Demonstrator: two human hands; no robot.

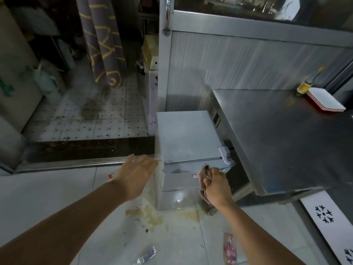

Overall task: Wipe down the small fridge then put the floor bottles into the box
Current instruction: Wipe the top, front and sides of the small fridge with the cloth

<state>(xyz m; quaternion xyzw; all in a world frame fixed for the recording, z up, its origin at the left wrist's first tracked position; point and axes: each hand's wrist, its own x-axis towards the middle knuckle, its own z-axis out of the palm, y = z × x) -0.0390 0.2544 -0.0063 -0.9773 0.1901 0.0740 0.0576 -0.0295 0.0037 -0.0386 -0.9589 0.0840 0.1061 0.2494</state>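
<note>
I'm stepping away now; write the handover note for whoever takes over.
Left hand: open, fingers at the small fridge's front left corner.
Right hand: grips a brownish cloth against the fridge's front edge.
Wiping is under way; how much is done cannot be told.
Left: three plastic bottles on the floor, near the left wrist, bottom centre and by the right forearm. No box in view.

Metal, cloth, plastic, tile.
My cloth (205, 180) looks soft, brownish, crumpled; fridge (188, 142) smooth pale grey, dusty matt top; table (286, 142) brushed steel; bottles (230, 247) clear crinkled plastic; floor (47, 192) glossy tile, stained.
</note>
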